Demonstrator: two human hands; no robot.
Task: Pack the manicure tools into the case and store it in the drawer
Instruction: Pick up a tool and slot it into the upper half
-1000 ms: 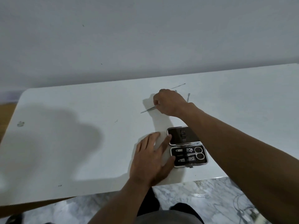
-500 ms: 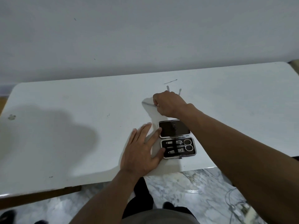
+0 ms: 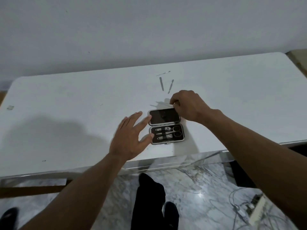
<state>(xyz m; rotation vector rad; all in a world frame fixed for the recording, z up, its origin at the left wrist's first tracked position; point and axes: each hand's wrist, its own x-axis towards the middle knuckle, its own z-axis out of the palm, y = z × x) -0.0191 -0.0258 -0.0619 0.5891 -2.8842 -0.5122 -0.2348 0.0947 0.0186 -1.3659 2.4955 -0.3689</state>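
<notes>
An open black manicure case (image 3: 166,127) with a silver rim lies near the front edge of the white table (image 3: 66,113). Its near half holds clippers and scissors (image 3: 176,131); its far half, the lid, is bare. My left hand (image 3: 131,138) rests flat on the table, fingers spread, fingertips touching the case's left side. My right hand (image 3: 186,105) hovers just behind the lid, fingers pinched on a thin metal tool (image 3: 163,103) that points left. Three more slim metal tools lie farther back: a flat file (image 3: 161,83), a pusher (image 3: 170,86) and a thin pick (image 3: 163,73).
A plain wall stands right behind the table. Below the front edge are a marble floor, my dark-clothed legs (image 3: 149,196) and tangled cables with a power strip (image 3: 249,208) at the lower right. A small scrap (image 3: 10,107) lies at the table's far left.
My right hand has drawn the thin tool back from the far tools toward the case's lid. My left hand stays at the case's left side. The camera has tilted down.
</notes>
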